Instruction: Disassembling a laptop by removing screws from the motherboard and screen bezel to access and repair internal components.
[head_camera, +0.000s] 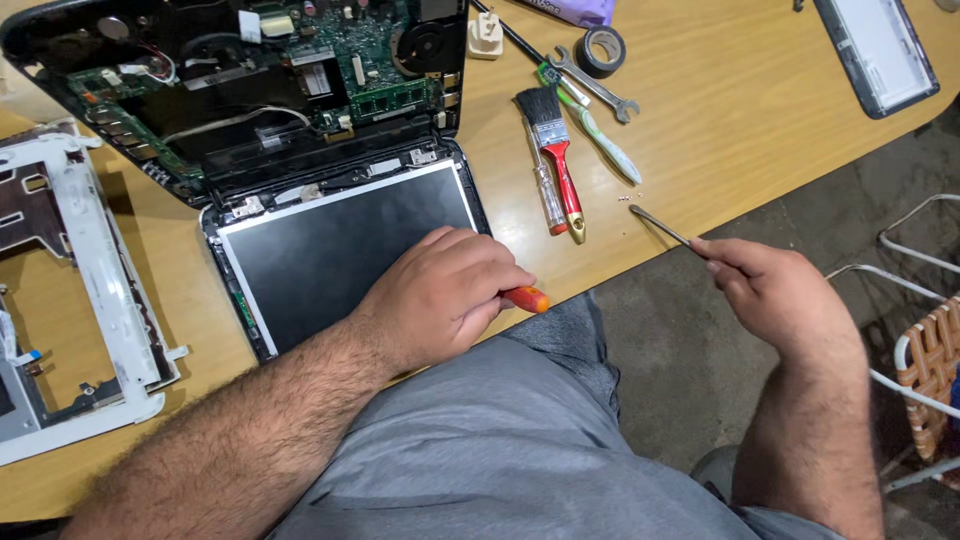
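You have one view only, from the camera on your head, looking steeply down and slightly forward. It sits close over the table (720, 110) edge, your lap filling the bottom. The laptop (300, 150) lies upper left, floor and a chair (925, 350) at right.

A red-handled paintbrush (553, 150), a wrench (592, 85), a tape roll (601, 50) and a white frame (85, 260) lie on the wooden table (720, 110).

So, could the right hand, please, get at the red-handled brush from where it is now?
Probably yes: the right hand already holds tweezers, but the red-handled brush lies uncovered on the table with nothing between.
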